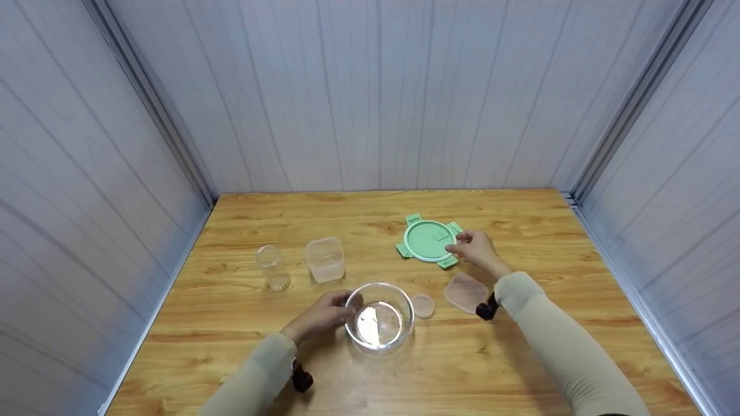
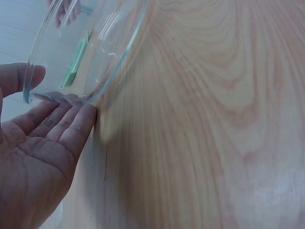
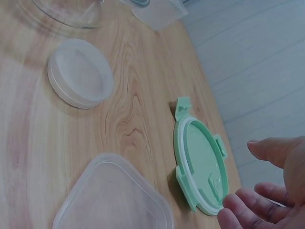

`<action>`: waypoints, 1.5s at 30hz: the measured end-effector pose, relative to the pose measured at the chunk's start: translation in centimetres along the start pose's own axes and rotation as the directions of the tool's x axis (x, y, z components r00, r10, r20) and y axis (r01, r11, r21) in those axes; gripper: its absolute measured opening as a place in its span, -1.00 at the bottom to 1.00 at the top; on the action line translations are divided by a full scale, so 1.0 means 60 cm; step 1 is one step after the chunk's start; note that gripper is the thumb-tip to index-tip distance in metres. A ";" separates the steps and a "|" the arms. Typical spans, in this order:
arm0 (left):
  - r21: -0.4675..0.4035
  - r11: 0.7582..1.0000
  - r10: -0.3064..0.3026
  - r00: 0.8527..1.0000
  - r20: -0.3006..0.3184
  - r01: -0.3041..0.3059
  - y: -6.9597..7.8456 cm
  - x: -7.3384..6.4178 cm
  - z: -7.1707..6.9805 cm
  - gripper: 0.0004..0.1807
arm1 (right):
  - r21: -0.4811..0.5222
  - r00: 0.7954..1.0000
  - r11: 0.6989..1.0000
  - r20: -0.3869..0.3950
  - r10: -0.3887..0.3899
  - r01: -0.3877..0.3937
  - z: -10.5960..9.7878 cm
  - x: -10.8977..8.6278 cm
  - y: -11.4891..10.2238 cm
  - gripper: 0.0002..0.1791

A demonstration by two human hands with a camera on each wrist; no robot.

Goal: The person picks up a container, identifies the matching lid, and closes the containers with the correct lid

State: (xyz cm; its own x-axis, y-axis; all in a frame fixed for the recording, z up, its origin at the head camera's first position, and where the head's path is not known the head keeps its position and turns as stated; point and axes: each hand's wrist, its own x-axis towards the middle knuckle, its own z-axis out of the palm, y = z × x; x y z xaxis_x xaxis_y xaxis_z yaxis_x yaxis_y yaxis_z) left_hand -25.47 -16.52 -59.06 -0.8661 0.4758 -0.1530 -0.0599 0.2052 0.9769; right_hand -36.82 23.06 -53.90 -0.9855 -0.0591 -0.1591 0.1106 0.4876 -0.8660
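My left hand [image 1: 325, 315] holds a round clear glass bowl [image 1: 379, 323] by its left side, thumb over the rim and fingers against the outer wall, as the left wrist view shows. The bowl is on the wooden table. At the back right lies a round green lid [image 1: 429, 240] with clip flaps around its edge. My right hand [image 1: 477, 253] is at the lid's right edge. In the right wrist view its thumb and fingers are apart with nothing between them; whether a fingertip touches the lid I cannot tell.
A small round translucent lid [image 1: 423, 306] lies just right of the bowl, and a rounded-square translucent lid [image 1: 466, 293] farther right. Left of centre are a square plastic container [image 1: 325, 260] and a clear glass jar [image 1: 274, 268]. Panelled walls [image 1: 370, 98] enclose the table.
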 end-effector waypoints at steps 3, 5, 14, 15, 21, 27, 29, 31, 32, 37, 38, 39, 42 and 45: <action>-0.016 1.000 -0.002 1.000 0.001 0.002 0.001 0.000 0.001 -0.48 | 0.057 0.999 0.997 0.011 0.050 -0.050 0.002 0.004 0.007 -0.33; -0.024 1.000 -0.003 1.000 0.001 0.003 0.002 0.000 0.001 -0.47 | 0.110 0.996 0.990 0.026 0.087 -0.089 0.003 0.006 0.013 -0.31; -0.013 1.000 0.011 1.000 0.001 -0.011 0.004 -0.001 0.004 -0.47 | 0.121 0.987 0.980 0.033 0.156 -0.159 0.012 0.018 0.030 -0.30; -0.014 1.000 0.012 1.000 -0.001 -0.012 0.004 -0.002 0.004 -0.47 | 0.106 0.987 0.981 0.028 0.158 -0.160 0.012 0.020 0.031 -0.30; -0.003 1.000 0.020 1.000 -0.009 -0.020 0.003 -0.004 0.006 -0.47 | 0.001 0.988 0.989 -0.023 0.151 -0.151 0.020 0.028 0.037 -0.47; -0.014 1.000 -0.009 1.000 -0.004 0.009 0.002 -0.003 0.005 -0.44 | -0.035 0.986 0.986 -0.046 0.159 -0.160 0.027 0.035 0.044 -0.62; -0.024 1.000 -0.014 1.000 -0.001 0.014 0.001 -0.003 0.004 -0.43 | -0.025 0.987 0.987 -0.043 0.158 -0.159 0.028 0.037 0.046 -0.61; -0.009 1.000 -0.009 1.000 0.001 0.009 0.000 -0.003 0.004 -0.43 | -0.010 0.986 0.986 -0.041 0.164 -0.165 0.029 0.038 0.047 -0.60; 0.002 1.000 -0.006 1.000 0.001 0.006 0.000 -0.003 0.004 -0.42 | -0.006 0.985 0.986 -0.039 0.165 -0.166 0.029 0.039 0.047 -0.59; 0.027 1.000 0.011 1.000 0.002 -0.011 0.000 -0.005 0.004 -0.43 | 0.013 0.985 0.985 -0.025 0.170 -0.170 0.029 0.040 0.048 -0.56; 0.025 1.000 0.013 1.000 0.000 -0.013 0.001 -0.005 0.004 -0.44 | 0.018 0.984 0.984 -0.023 0.175 -0.175 0.029 0.041 0.048 -0.56; 0.023 1.000 0.013 1.000 -0.001 -0.013 0.001 -0.005 0.004 -0.44 | 0.024 0.983 0.983 -0.024 0.183 -0.183 0.030 0.041 0.048 -0.56; 0.031 0.999 0.011 1.000 -0.006 -0.011 0.002 -0.004 0.004 -0.46 | 0.044 0.977 0.977 -0.019 0.212 -0.211 0.029 0.042 0.047 -0.56; 0.023 1.000 0.008 1.000 -0.005 -0.007 0.002 -0.004 0.003 -0.45 | 0.073 0.973 0.971 -0.020 0.230 -0.228 0.028 0.043 0.046 -0.58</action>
State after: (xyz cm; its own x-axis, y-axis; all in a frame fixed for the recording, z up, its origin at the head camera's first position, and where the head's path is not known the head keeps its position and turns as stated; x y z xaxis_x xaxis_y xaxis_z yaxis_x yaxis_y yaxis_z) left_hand -25.20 -16.48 -58.91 -0.8689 0.4733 -0.1449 -0.0420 0.2212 0.9743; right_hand -38.83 22.81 -57.51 -0.9359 0.0723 -0.3447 0.3417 0.4236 -0.8389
